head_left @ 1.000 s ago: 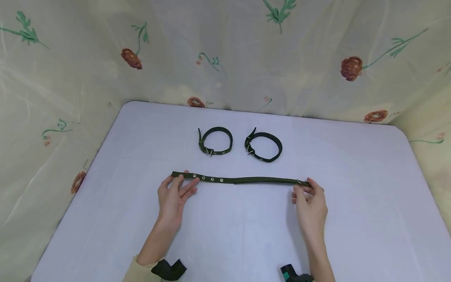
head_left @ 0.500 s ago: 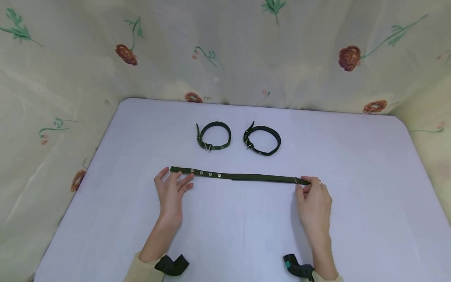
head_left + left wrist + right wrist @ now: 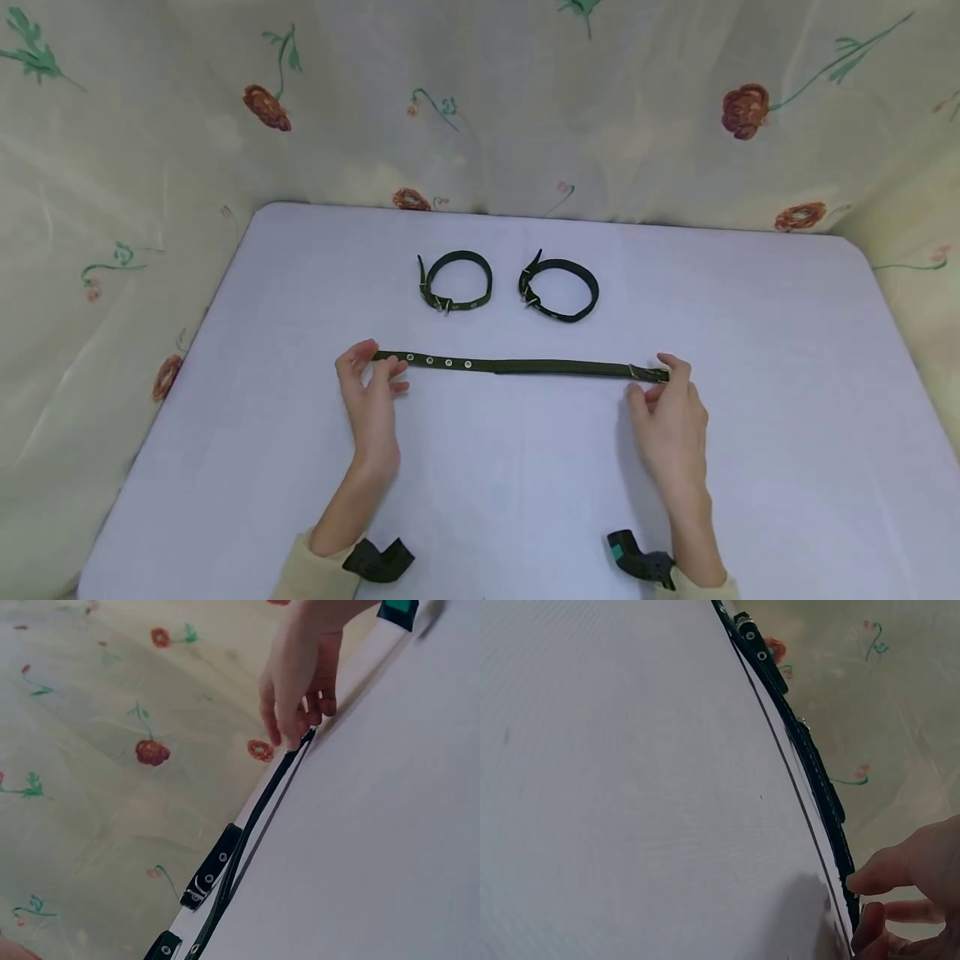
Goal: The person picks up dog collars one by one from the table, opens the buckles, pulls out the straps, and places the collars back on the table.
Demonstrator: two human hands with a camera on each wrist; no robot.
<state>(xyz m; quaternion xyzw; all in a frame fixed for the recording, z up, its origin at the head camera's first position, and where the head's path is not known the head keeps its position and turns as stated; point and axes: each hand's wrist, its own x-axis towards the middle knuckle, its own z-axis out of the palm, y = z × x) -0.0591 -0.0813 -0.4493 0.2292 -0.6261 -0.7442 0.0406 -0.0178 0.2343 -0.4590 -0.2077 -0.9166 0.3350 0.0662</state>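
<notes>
A dark green collar (image 3: pixel 555 367) is stretched out straight across the middle of the table in the head view. Several metal eyelets line its left part, and a metal buckle sits at its right end. My left hand (image 3: pixel 373 417) pinches the plain left tip. At the buckle end, my right hand (image 3: pixel 675 442) holds the strap between thumb and fingers. The left wrist view shows the strap (image 3: pixel 256 814) held a little above the table with a thin shadow beside it. In the right wrist view, fingers (image 3: pixel 885 871) touch the strap's near end.
Behind the stretched strap lie two buckled collars in rings, a left one (image 3: pixel 487 287) and a right one (image 3: pixel 592 292). They rest on the white table (image 3: pixel 525 492). A flower-printed curtain (image 3: pixel 510 100) surrounds the table's back and sides.
The left fingers have shifted to the strap's very tip. The right hand has changed its grip at the buckle end, with its index finger now raised. The ringed collars stay put.
</notes>
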